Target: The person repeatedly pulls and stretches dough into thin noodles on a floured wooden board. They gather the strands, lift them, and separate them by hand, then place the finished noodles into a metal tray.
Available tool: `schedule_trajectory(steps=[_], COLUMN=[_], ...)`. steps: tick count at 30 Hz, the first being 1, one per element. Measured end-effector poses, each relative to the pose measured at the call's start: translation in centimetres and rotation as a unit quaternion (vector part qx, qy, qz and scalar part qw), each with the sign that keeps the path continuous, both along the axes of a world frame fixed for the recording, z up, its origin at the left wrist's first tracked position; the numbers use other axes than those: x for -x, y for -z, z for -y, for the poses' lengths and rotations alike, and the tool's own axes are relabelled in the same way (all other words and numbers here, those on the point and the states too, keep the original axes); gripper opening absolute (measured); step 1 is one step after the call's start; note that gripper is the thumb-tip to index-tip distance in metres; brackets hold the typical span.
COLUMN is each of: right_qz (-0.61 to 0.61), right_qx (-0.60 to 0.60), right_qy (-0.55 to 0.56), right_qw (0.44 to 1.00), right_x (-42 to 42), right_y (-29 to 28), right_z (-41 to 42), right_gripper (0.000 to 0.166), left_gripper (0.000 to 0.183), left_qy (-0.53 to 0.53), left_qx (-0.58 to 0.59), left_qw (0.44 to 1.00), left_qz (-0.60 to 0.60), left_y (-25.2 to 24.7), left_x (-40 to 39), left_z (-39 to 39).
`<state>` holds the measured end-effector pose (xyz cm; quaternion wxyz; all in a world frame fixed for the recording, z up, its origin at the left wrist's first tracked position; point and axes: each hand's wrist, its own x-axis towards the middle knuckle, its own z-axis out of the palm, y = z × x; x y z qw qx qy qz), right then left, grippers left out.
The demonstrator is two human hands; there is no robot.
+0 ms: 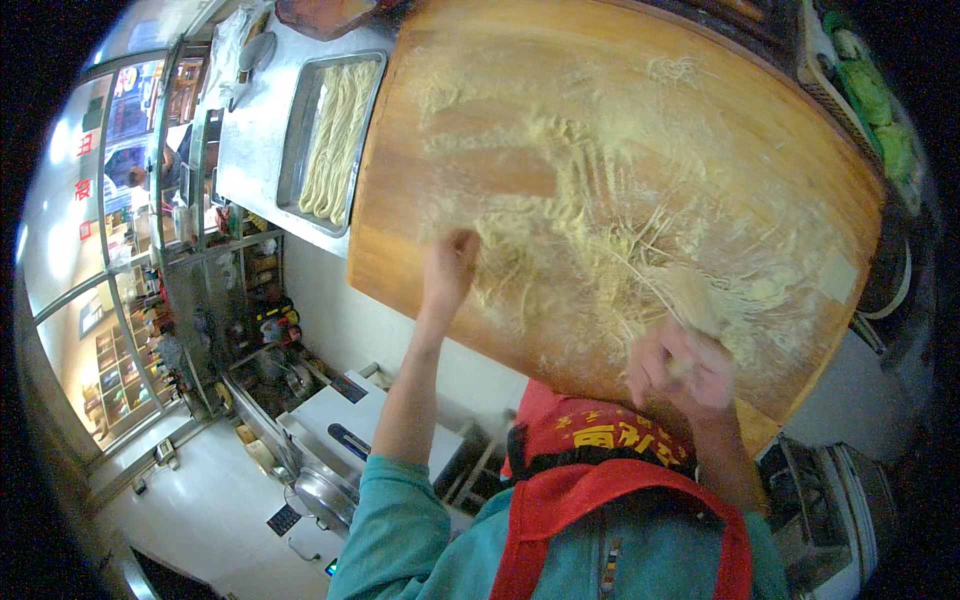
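My left hand point(451, 259) is curled into a loose fist at the left part of a floured wooden board point(390, 225), with nothing seen in it. My right hand point(681, 366), motion-blurred, is over the board's near right part, fingers curled about pale dough. Thin noodle strands point(651, 279) and a blurred pale piece of dough point(694, 296) reach up from it. Loose flour point(577, 150) and noodle scraps lie across the board; a small tangle of strands point(677, 70) is near the far edge.
A metal tray point(283, 184) of folded noodles stands on the steel counter point(244, 161) at the left. Green vegetables in bags point(874, 105) lie beyond the board's right edge. Below left are a white-topped unit point(337, 409) and a metal pot point(324, 491); a lidded bin point(840, 510) is at the lower right.
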<state>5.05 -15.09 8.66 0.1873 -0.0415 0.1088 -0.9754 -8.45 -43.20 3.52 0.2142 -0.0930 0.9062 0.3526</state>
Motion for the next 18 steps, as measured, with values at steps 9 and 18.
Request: schedule_trajectory(steps=[9, 18], right_qz=[0.318, 0.369], right_qx=[-0.147, -0.14], right_qy=[-0.057, -0.056], right_qw=[0.935, 0.917], right_x=[-1.4, -2.5], right_y=[0.6, 3.5], right_z=[-0.9, 1.2], right_gripper=[0.024, 0.019], left_gripper=[0.02, 0.011], left_qy=[0.037, -0.071], left_qx=[0.04, -0.389], left_qw=[0.999, 0.91], left_qz=[-0.006, -0.124], left_y=[1.6, -8.3], left_x=[3.2, 2.4], left_z=[0.6, -1.1])
